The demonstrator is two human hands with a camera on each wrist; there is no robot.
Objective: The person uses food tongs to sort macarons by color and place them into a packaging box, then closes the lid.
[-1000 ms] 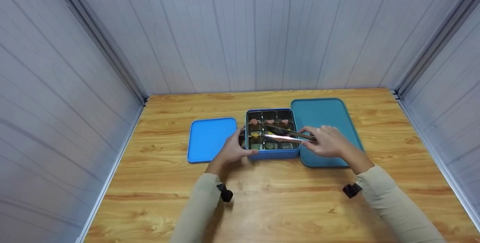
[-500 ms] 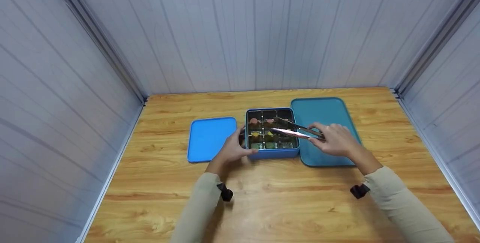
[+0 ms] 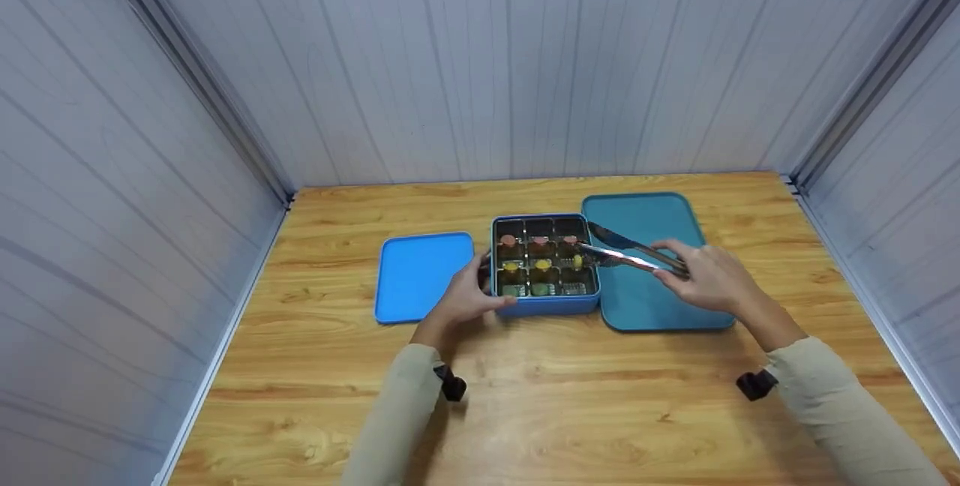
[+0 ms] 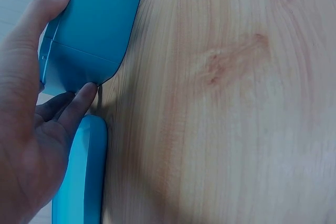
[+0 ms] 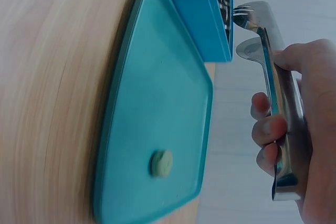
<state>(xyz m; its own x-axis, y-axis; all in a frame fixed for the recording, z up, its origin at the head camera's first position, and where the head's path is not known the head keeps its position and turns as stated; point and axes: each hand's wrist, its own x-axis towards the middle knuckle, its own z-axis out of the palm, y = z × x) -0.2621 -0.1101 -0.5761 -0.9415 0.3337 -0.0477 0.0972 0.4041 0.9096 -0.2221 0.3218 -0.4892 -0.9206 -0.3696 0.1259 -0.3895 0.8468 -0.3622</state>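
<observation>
My left hand holds the near left corner of a blue box, thumb on the front rim and fingers at its side. Inside, a clear divided insert carries small macaron-like rounds: pink, yellow and green. One yellow round on the right looks tipped on edge. In my right hand is a pair of metal tongs, gripped by the handle. Its tips stand apart near the box's right rim, with nothing visible between them. In the right wrist view a pale green round lies on the teal tray.
A flat blue lid lies left of the box, close to my left hand. Right of the box, the tray sits beneath my right hand and the tongs. Pale panel walls enclose the wooden table at the back and sides.
My right hand has moved right with the tongs, drawing their tips from the middle of the box to its right rim. The tips have spread wider. My left hand stays put.
</observation>
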